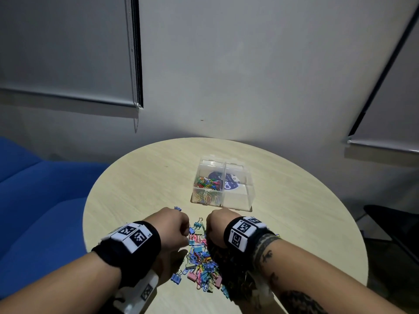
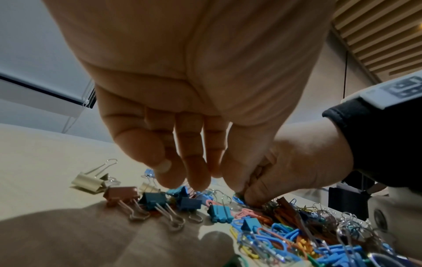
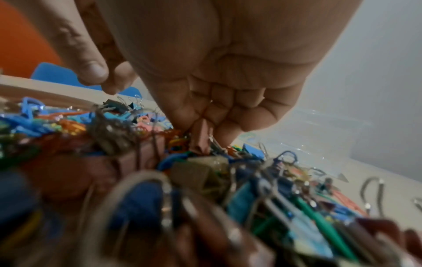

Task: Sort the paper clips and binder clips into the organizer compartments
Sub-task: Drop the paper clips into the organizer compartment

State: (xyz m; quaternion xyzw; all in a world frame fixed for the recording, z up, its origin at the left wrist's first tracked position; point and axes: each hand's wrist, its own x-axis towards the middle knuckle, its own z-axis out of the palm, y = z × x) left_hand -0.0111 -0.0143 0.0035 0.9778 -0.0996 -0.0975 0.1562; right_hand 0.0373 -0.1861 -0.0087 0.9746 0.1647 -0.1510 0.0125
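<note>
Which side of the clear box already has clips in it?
The left compartment of the clear organizer. It holds a heap of small coloured paper clips, while the right compartment shows only a round blue label through its floor.

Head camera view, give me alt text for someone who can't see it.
Both hands, left hand and right hand, reach into a pile of colourful clips on a round table. Beyond, a clear organizer holds paper clips in its left compartment.

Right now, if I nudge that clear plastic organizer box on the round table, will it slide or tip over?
The clear plastic organizer box would probably slide rather than tip: it sits low and broad on the smooth pale wooden table. It likely feels light, since only its left compartment holds coloured paper clips. That uneven load might make it swivel slightly when pushed.
</note>
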